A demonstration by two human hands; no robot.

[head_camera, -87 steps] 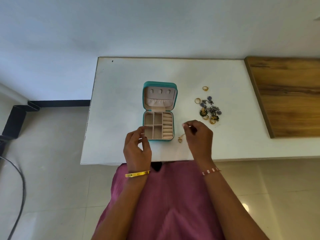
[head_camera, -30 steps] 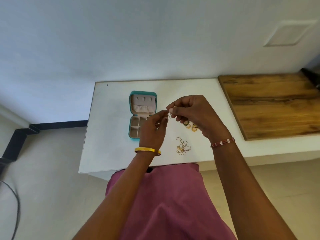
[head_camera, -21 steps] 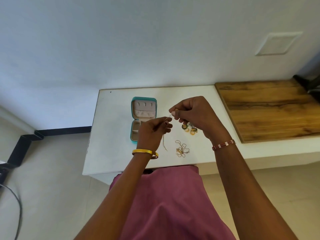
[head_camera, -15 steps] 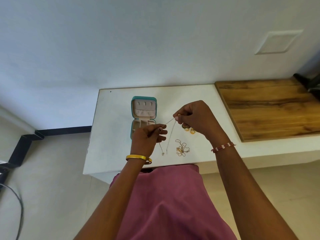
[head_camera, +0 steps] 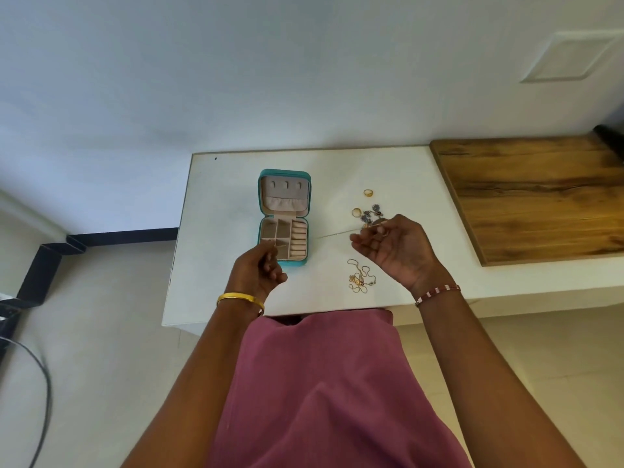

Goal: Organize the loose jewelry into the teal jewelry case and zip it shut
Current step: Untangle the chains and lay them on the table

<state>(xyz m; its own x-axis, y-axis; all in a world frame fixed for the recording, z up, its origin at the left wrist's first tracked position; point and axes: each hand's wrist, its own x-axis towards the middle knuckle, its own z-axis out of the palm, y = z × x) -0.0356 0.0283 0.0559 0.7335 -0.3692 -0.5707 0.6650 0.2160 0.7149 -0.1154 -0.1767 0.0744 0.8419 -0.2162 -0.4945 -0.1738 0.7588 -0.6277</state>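
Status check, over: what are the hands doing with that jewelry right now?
Left hand and right hand pinch a thin chain stretched between them. Teal case open. Nothing blocking.

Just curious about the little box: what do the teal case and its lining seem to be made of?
The teal case looks like smooth faux leather, with a faint sheen. Its lining seems soft beige velvet or suede: matte, gathered pocket. Both guesses.

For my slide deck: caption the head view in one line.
Left hand and right hand stretch a thin chain above the open teal jewelry case.
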